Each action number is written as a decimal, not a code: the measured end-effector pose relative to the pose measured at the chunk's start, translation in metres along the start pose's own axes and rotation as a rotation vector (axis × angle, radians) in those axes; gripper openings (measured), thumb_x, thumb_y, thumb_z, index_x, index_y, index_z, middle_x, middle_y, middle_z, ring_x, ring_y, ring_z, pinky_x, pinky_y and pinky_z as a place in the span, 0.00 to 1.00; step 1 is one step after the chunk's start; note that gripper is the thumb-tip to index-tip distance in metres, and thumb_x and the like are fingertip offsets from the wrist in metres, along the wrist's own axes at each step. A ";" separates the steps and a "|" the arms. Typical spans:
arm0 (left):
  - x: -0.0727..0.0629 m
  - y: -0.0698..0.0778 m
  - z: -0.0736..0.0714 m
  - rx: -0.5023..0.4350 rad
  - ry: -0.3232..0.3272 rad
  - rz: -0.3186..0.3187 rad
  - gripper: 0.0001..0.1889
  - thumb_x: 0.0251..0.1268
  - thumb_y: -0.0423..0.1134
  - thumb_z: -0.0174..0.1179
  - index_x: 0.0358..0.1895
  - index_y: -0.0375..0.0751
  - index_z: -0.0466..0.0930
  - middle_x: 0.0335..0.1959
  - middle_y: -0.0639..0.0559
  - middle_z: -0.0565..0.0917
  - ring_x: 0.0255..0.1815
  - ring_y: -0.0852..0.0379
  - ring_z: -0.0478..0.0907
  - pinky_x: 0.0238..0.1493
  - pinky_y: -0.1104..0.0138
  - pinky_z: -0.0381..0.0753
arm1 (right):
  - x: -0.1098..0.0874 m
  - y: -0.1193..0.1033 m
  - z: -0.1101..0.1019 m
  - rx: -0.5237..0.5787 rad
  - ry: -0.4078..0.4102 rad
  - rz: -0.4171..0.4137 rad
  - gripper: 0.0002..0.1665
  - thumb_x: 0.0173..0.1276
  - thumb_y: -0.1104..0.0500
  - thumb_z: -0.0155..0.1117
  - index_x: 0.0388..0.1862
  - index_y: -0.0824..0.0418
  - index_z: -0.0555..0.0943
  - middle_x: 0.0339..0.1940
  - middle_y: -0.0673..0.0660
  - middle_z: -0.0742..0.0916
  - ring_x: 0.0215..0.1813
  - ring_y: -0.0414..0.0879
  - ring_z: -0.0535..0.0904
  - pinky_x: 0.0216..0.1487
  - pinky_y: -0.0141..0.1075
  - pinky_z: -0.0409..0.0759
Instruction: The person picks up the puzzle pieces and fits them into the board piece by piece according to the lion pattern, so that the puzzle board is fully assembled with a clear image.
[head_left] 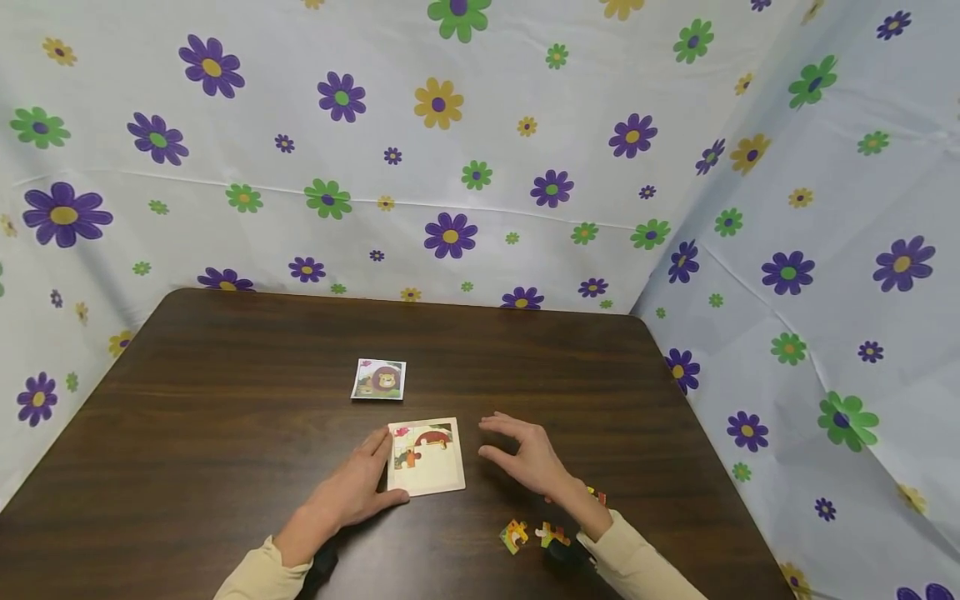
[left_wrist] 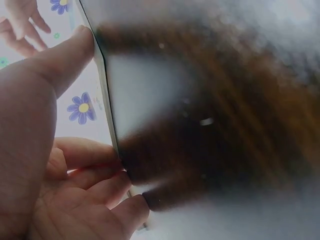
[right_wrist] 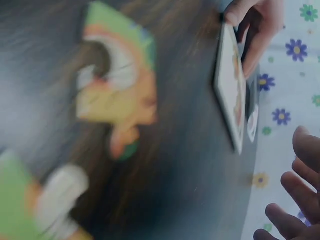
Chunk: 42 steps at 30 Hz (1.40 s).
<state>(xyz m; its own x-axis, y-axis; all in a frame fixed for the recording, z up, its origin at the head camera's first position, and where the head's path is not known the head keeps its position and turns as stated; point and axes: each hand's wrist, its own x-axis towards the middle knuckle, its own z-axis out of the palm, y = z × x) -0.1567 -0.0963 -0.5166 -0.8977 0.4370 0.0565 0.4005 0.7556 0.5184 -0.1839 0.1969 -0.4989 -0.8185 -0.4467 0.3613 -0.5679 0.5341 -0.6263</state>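
A square wooden jigsaw puzzle board (head_left: 427,481) with a pale frame lies on the dark table, with a few pieces fitted along its top and left. My left hand (head_left: 352,487) holds the board by its left side, thumb at the lower-left corner and fingers along the edge. To the right of the board, my right hand (head_left: 528,457) hovers with fingers spread loosely and nothing in them. Below the right hand lie two loose puzzle pieces (head_left: 513,536), (head_left: 552,534). Other pieces (head_left: 597,495) are partly hidden behind the right wrist.
A small lion picture card (head_left: 379,380) lies beyond the board on the brown table (head_left: 225,400). White cloth with printed flowers (head_left: 337,150) hangs behind the table and along its right side.
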 end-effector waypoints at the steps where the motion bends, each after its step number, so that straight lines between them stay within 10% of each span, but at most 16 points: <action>1: 0.000 0.000 0.000 -0.001 -0.002 -0.001 0.47 0.50 0.49 0.73 0.65 0.18 0.61 0.66 0.25 0.63 0.67 0.33 0.62 0.64 0.48 0.66 | -0.003 0.002 -0.002 -0.006 0.002 0.008 0.21 0.60 0.58 0.72 0.51 0.65 0.83 0.52 0.60 0.85 0.60 0.62 0.75 0.56 0.54 0.75; 24: -0.001 -0.002 0.000 0.002 0.012 0.004 0.48 0.51 0.50 0.73 0.66 0.19 0.61 0.66 0.26 0.64 0.67 0.33 0.63 0.63 0.47 0.67 | -0.058 0.038 -0.043 -0.218 -0.016 0.209 0.25 0.55 0.59 0.75 0.52 0.65 0.82 0.53 0.62 0.83 0.56 0.58 0.78 0.54 0.54 0.76; 33: 0.002 -0.002 -0.002 0.013 0.019 0.017 0.47 0.50 0.49 0.73 0.65 0.19 0.62 0.66 0.26 0.64 0.66 0.33 0.64 0.62 0.48 0.68 | -0.066 0.046 -0.046 -0.241 -0.054 0.252 0.30 0.54 0.54 0.76 0.54 0.66 0.81 0.48 0.57 0.82 0.40 0.47 0.76 0.36 0.36 0.77; 42: 0.001 -0.001 0.001 0.016 0.004 0.007 0.47 0.50 0.50 0.73 0.66 0.20 0.61 0.66 0.26 0.64 0.67 0.33 0.63 0.63 0.48 0.67 | -0.068 0.045 -0.043 -0.218 -0.069 0.223 0.14 0.55 0.58 0.75 0.40 0.60 0.84 0.37 0.51 0.81 0.32 0.42 0.72 0.33 0.33 0.73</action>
<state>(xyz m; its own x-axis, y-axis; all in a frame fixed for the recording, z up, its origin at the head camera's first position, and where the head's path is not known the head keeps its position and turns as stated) -0.1581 -0.0961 -0.5174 -0.8958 0.4399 0.0634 0.4091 0.7603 0.5045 -0.1578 0.2818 -0.5220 -0.9214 -0.3446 0.1797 -0.3863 0.7621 -0.5196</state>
